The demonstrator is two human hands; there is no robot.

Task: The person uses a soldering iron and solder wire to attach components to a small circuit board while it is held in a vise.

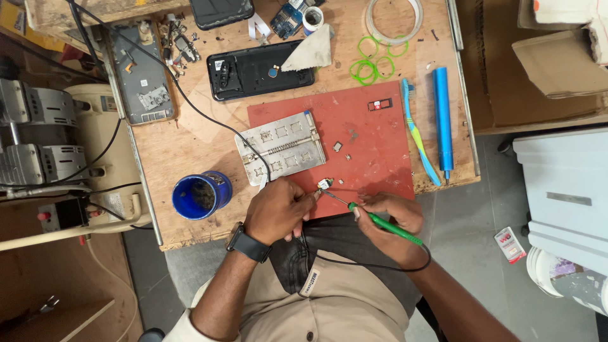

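Note:
My left hand (278,209), with a dark watch on its wrist, pinches a small metal electronic part (325,184) at the near edge of a red work mat (373,136). My right hand (389,215) grips a green-handled soldering iron (387,227); its thin tip reaches left to the small part. A black cable loops from the iron across my lap. A silver metal board-holder plate (282,154) lies on the mat just beyond my left hand.
On the wooden bench sit a blue cup (201,194), an opened black phone shell (259,69), a grey phone frame (140,73), green rubber bands (370,60), a tape roll (392,19), a toothbrush (417,130) and a blue cylindrical tool (442,120). A machine (44,139) stands left.

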